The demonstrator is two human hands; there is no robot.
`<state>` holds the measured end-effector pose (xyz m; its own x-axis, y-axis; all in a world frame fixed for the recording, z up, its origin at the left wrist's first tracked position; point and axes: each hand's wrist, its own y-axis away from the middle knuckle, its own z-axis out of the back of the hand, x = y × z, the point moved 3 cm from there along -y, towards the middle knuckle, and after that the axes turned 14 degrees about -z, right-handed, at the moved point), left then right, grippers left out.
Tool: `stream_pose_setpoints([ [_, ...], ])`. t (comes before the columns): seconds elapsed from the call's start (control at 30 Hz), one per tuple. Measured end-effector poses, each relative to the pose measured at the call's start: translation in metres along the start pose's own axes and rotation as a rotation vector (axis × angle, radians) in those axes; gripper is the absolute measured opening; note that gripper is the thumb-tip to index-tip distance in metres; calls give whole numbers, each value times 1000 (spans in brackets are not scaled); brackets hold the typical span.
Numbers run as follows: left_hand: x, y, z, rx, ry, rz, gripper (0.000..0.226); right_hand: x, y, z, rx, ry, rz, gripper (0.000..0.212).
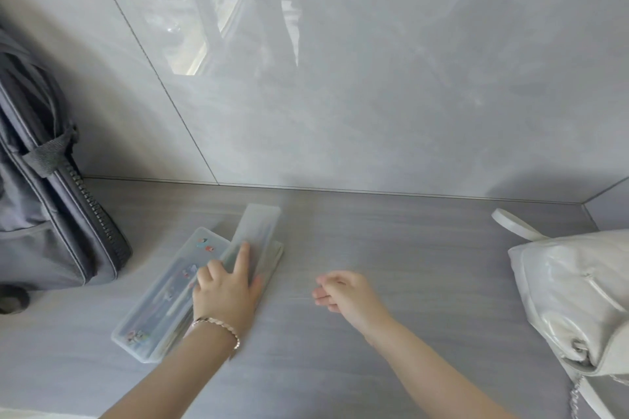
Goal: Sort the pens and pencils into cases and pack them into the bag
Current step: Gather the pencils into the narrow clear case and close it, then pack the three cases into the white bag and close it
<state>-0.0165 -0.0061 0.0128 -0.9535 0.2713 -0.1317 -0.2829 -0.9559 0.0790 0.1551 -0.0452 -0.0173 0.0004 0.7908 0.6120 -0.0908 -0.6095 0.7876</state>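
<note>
Lower left of centre, the left hand (226,292) is pressing flat-fingered on the frosted plastic pencil case (260,224) beside the stickered clear plastic case (160,299) — 2 light, stiff, slippery boxes, likely best pinched across their long edges. The right hand (343,289) is hovering loosely curled, empty.

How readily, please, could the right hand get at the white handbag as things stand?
Probably yes, quite readily: the right hand hovers empty, fingers loosely curled, and only bare countertop lies between it and the white handbag to its right.
</note>
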Motion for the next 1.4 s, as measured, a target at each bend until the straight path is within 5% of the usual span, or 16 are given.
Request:
stream_pose_setpoints([
  [0.17, 21, 8, -21, 91, -72, 28, 68, -19, -7, 6, -5, 80, -14, 16],
  [0.33, -8, -7, -10, 50, 1, -72, 49, -28, -13, 29, -84, 251, 38, 22],
  [0.47, -64, -29, -11, 349, 96, -327, 37, -31, 3, 74, -208, 424, 89, 21],
  [0.57, -125, -34, -10, 495, 49, -516, 38, -29, 30, 124, -398, 480, 157, 18],
  [0.87, -268, -18, -5, 455, 65, -837, 36, -45, 139, 291, -920, 778, 238, 33],
  [1.03, -290, -1, -10, 479, 115, -882, 34, -83, 136, 339, -833, 1286, -38, 51],
  [1.2, -287, 4, -7, 480, 168, -860, 32, -84, 115, 352, -824, 1449, -117, 54],
  [1.4, -269, 2, 8, 424, 276, -788, 26, -55, 119, 343, -723, 1389, -58, 33],
])
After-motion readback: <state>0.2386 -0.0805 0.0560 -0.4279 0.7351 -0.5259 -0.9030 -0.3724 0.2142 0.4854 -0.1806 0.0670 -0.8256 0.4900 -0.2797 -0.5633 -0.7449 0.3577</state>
